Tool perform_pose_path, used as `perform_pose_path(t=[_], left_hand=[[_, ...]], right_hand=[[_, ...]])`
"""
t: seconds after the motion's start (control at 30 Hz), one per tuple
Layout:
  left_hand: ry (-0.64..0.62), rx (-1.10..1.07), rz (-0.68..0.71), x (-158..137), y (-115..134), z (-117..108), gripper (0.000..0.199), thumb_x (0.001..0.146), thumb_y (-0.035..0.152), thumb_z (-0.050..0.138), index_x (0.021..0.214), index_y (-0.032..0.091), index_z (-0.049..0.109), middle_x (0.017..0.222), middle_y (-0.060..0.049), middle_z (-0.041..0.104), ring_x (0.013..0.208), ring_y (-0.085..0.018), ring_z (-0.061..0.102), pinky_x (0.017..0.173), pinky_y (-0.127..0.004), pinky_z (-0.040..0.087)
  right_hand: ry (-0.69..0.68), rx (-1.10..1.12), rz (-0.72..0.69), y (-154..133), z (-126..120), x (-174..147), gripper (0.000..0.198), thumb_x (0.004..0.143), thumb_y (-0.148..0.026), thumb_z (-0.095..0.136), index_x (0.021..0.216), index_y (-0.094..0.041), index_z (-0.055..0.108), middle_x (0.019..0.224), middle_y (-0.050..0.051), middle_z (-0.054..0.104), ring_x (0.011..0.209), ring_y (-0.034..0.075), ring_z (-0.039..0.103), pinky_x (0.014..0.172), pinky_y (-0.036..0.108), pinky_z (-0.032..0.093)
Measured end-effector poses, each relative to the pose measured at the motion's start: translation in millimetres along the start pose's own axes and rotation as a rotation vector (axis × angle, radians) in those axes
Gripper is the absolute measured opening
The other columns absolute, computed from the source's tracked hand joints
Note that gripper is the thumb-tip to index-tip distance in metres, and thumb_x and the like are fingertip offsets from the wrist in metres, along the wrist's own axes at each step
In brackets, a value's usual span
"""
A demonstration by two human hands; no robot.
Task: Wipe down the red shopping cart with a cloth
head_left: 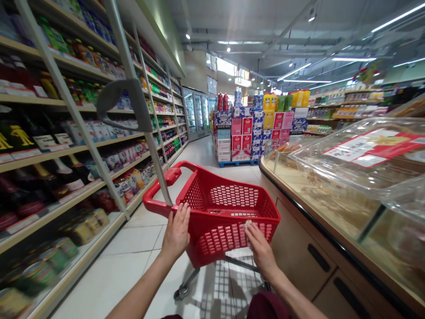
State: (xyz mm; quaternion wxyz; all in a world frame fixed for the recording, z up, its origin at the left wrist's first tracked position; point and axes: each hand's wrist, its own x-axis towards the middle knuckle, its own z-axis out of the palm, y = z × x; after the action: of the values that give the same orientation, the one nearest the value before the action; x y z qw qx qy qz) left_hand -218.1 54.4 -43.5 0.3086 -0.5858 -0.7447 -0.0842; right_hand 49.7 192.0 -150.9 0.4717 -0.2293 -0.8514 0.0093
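Note:
A red plastic shopping cart (pixel 232 217) with perforated sides stands side-on before me, and no goods show inside its basket. Stretched fingers of my left hand (pixel 175 232) lie against the rim and outer wall, by the handle end. My right hand (pixel 262 250) is at the near side wall, toward the other end. Its fingers are together, pressing a small whitish wad (pixel 248 223), perhaps cloth or tissue, to the slotted wall. A grey metal pole (pixel 154 150) with a grey loop grip (pixel 124 106) rises from the cart's handle end.
Shelves of bottles and cans (pixel 79 106) line the left. Close on the right is a wooden display counter (pixel 299 248) carrying clear plastic food boxes (pixel 361 155). Stacked drink cartons (pixel 242 137) stand on a blue pallet ahead, with glass-door fridges (pixel 195 110) beyond. Pale floor tiles (pixel 133 257) run between.

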Motion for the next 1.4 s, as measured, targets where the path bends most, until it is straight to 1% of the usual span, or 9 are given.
perform_pose_path(t=[0.1,0.27,0.47,0.63,0.83,1.07,1.2,1.3,1.4], left_hand=[[-0.009,0.009,-0.01,-2,-2,-1,0.068,0.062,0.014,0.039,0.129,0.01,0.033,0.14,-0.007,0.026,0.13,-0.02,0.017,0.105,-0.042,0.014],[-0.048,0.026,0.003,-4,-5,-3,0.067,0.062,0.013,0.037,0.129,0.013,0.033,0.14,-0.005,0.026,0.13,-0.019,0.017,0.105,-0.044,0.012],[-0.043,0.042,-0.021,-7,-4,-4,0.067,0.063,0.012,0.036,0.13,0.013,0.031,0.14,-0.006,0.025,0.131,-0.02,0.016,0.105,-0.045,0.011],[0.0,0.05,0.017,-12,-6,-4,0.066,0.064,0.012,0.037,0.13,0.014,0.03,0.139,-0.006,0.027,0.13,-0.02,0.016,0.105,-0.046,0.011],[0.013,0.018,0.016,-14,-5,-5,0.066,0.066,0.013,0.038,0.131,0.013,0.028,0.14,-0.008,0.026,0.13,-0.022,0.016,0.104,-0.047,0.013],[0.017,-0.025,0.109,-22,-12,-13,0.064,0.07,0.015,0.038,0.133,0.015,0.024,0.139,-0.008,0.028,0.13,-0.02,0.017,0.105,-0.047,0.013],[0.074,-0.003,-0.058,-21,-28,-22,0.061,0.073,0.017,0.037,0.132,0.011,0.024,0.139,-0.011,0.028,0.13,-0.02,0.017,0.106,-0.047,0.008],[0.084,0.005,-0.219,-19,-46,-25,0.063,0.07,0.014,0.037,0.131,0.008,0.025,0.139,-0.014,0.028,0.13,-0.022,0.019,0.105,-0.049,0.007],[0.013,-0.027,-0.217,-18,-59,-27,0.068,0.064,0.01,0.038,0.131,0.009,0.027,0.139,-0.012,0.027,0.129,-0.023,0.019,0.104,-0.051,0.007]], right_hand=[[0.054,0.008,-0.052,-15,0,24,0.044,0.086,-0.01,0.036,0.128,-0.023,0.038,0.131,0.008,0.042,0.124,0.02,0.03,0.099,0.045,0.035],[-0.033,-0.009,-0.19,-27,11,14,0.042,0.087,-0.012,0.034,0.127,-0.025,0.039,0.121,0.007,0.053,0.12,0.018,0.037,0.09,0.038,0.046],[0.013,0.084,-0.17,-52,13,37,0.045,0.086,-0.009,0.036,0.129,-0.022,0.035,0.131,0.008,0.042,0.125,0.021,0.029,0.098,0.045,0.036],[-0.034,0.098,-0.242,-57,28,16,0.04,0.088,-0.013,0.032,0.125,-0.025,0.041,0.12,0.005,0.054,0.118,0.014,0.04,0.091,0.031,0.045],[-0.046,0.151,-0.225,-76,31,43,0.041,0.087,-0.011,0.035,0.127,-0.02,0.039,0.131,0.008,0.042,0.125,0.02,0.027,0.099,0.043,0.036],[-0.134,0.183,-0.244,-86,49,35,0.039,0.088,-0.012,0.033,0.124,-0.024,0.042,0.123,0.006,0.051,0.119,0.015,0.039,0.092,0.034,0.045],[-0.11,0.224,-0.213,-103,49,64,0.04,0.087,-0.011,0.033,0.126,-0.018,0.041,0.132,0.008,0.039,0.125,0.018,0.027,0.1,0.04,0.035],[-0.097,0.209,-0.277,-104,59,59,0.038,0.088,-0.011,0.032,0.122,-0.021,0.045,0.123,0.007,0.051,0.122,0.016,0.034,0.096,0.037,0.041],[-0.14,0.215,-0.358,-108,69,51,0.036,0.088,-0.013,0.033,0.119,-0.022,0.049,0.115,0.007,0.058,0.118,0.015,0.041,0.092,0.033,0.045]])
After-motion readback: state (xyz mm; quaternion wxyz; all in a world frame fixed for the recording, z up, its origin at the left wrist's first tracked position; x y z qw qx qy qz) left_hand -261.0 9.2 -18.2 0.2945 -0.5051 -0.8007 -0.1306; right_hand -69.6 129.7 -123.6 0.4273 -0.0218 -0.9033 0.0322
